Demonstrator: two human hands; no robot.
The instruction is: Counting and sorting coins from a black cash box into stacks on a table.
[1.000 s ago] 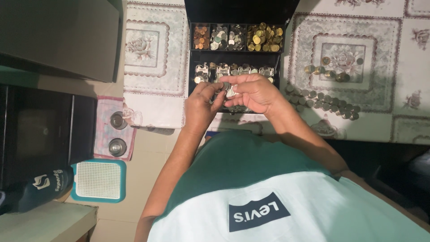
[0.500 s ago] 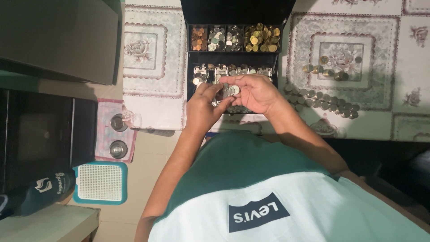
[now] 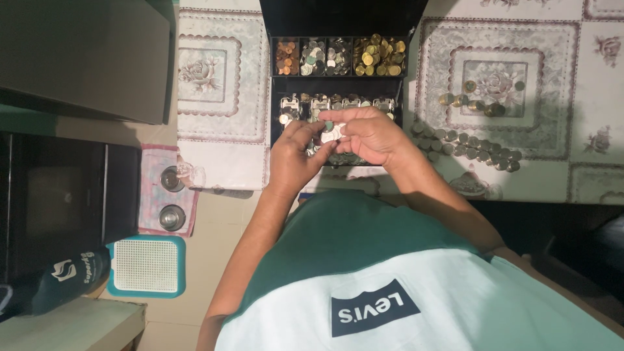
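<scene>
My right hand point(image 3: 370, 135) is cupped around a small heap of silver coins point(image 3: 331, 134), held over a black cash tray point(image 3: 338, 87). My left hand point(image 3: 292, 156) meets it from the left, thumb and forefinger pinching a coin at the heap's edge. The tray's far row has compartments of copper coins point(image 3: 286, 57), silver coins point(image 3: 325, 56) and gold coins point(image 3: 380, 56). Its near row, with metal clips point(image 3: 354, 102), is partly hidden by my hands.
Rows of coins point(image 3: 468, 148) and a small coin cluster point(image 3: 474, 101) lie on the floral tablecloth point(image 3: 221, 84) right of the tray. Down on the left are a pink cloth with two metal cups point(image 3: 171, 197), a teal-rimmed white mat point(image 3: 146, 265) and a dark bottle point(image 3: 62, 279).
My hands stay over the tray. The left fingers have shifted slightly among the coins in my right palm. The view has drifted a little.
</scene>
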